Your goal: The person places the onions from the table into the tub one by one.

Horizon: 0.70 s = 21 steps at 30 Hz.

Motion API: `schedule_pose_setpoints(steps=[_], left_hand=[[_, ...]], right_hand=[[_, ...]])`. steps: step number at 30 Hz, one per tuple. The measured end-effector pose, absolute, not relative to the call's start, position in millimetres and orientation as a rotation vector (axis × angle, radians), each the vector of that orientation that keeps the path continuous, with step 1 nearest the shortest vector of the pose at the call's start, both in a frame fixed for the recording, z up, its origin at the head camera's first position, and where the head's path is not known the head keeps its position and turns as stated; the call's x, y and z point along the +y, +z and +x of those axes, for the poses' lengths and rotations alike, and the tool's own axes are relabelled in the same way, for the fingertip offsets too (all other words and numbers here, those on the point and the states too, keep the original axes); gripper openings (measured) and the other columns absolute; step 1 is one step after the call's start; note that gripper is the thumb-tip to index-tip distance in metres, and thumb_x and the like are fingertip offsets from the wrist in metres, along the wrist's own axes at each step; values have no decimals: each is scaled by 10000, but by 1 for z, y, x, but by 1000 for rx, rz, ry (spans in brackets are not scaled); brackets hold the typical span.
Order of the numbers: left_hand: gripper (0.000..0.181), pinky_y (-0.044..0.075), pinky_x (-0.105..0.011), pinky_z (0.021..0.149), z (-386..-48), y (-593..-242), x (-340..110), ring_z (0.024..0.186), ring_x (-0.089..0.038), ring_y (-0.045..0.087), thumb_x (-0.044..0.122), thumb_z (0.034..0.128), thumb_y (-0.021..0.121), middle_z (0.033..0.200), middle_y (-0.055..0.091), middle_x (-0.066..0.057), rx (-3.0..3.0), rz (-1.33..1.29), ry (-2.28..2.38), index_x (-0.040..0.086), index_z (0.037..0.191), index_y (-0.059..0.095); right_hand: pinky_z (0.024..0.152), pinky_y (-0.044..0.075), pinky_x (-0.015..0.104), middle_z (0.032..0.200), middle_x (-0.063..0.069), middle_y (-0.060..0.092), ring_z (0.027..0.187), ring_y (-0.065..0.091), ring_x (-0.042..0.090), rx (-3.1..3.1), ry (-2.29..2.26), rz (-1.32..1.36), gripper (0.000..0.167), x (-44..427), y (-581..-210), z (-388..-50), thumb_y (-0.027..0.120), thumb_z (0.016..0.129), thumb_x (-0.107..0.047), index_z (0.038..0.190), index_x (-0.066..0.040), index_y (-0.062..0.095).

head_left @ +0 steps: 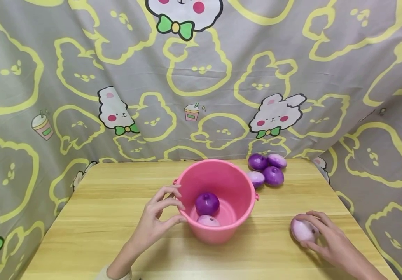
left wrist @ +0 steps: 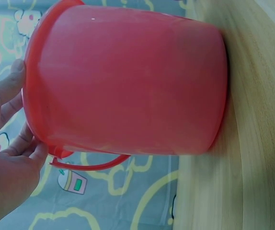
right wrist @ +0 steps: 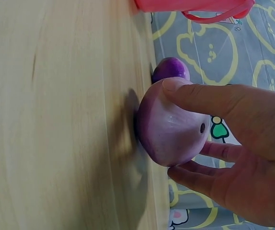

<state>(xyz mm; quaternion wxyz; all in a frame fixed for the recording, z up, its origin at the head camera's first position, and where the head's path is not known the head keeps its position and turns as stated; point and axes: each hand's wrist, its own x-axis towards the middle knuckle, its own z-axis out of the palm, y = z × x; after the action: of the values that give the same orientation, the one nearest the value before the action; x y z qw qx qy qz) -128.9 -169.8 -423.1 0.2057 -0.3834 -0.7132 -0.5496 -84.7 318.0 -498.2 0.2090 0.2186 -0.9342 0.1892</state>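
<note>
A pink bucket (head_left: 215,234) stands upright on the table, its mouth toward the head camera. Inside lie a dark purple onion (head_left: 207,203) and a pale one (head_left: 208,221), partly cut off by the near rim. My left hand (head_left: 154,217) holds the bucket's left rim between thumb and fingers; the bucket's outer wall (left wrist: 128,86) fills much of the left wrist view. To the right of the bucket, my right hand (head_left: 334,239) grips a pale purple onion (head_left: 302,228) between thumb and fingers. Whether this onion (right wrist: 171,127) touches the tabletop, I cannot tell.
Several onions (head_left: 273,176), dark and pale, cluster at the back right of the wooden table (head_left: 117,206), one partly behind the bucket. A patterned grey curtain (head_left: 201,97) hangs along the back and sides. The bucket's handle (left wrist: 94,166) hangs beyond its wall.
</note>
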Motion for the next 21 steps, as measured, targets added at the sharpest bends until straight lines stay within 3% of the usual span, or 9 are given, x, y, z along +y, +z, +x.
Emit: schedule_pose_setpoints(steps=[8, 11, 13, 16, 21], left_hand=[[369, 472, -369, 1150, -137, -440, -175, 1328, -347, 508, -101, 693, 878, 1152, 582, -122, -2001, -1069, -1541, 104, 959, 725], [371, 468, -373, 1154, -137, -440, -177, 1326, -358, 506, -85, 703, 882, 1163, 582, -116, -2011, -1062, -1542, 122, 970, 729], [365, 467, -375, 1155, -136, -439, -177, 1315, -360, 510, -79, 708, 882, 1167, 583, -113, -2015, -1057, -1537, 121, 972, 729], [363, 462, -380, 1160, -136, -438, -177, 1296, -361, 518, -83, 712, 878, 1165, 579, -113, -2012, -1065, -1540, 119, 972, 726], [337, 453, -397, 1168, -130, -426, -172, 1319, -402, 501, -123, 716, 856, 1142, 573, -126, -1988, -1083, -1551, 70, 952, 712]], right_hand=[[675, 630, 596, 1235, 91, 566, 970, 646, 371, -2599, 581, 586, 770, 317, -500, -84, 985, 597, -134, 1291, -209, 658], [668, 631, 578, 1230, 84, 567, 964, 645, 364, -2598, 571, 591, 764, 316, -501, -86, 983, 602, -139, 1290, -211, 659], [692, 638, 543, 1230, 60, 570, 972, 643, 325, -2599, 556, 594, 762, 316, -501, -87, 985, 605, -150, 1292, -213, 660], [711, 636, 387, 1225, 5, 567, 981, 625, 226, -2613, 547, 588, 750, 317, -501, -87, 988, 621, -177, 1293, -237, 659], [709, 556, 193, 1231, -52, 555, 1012, 574, 109, -2640, 566, 586, 718, 322, -500, -88, 981, 662, -227, 1296, -276, 649]])
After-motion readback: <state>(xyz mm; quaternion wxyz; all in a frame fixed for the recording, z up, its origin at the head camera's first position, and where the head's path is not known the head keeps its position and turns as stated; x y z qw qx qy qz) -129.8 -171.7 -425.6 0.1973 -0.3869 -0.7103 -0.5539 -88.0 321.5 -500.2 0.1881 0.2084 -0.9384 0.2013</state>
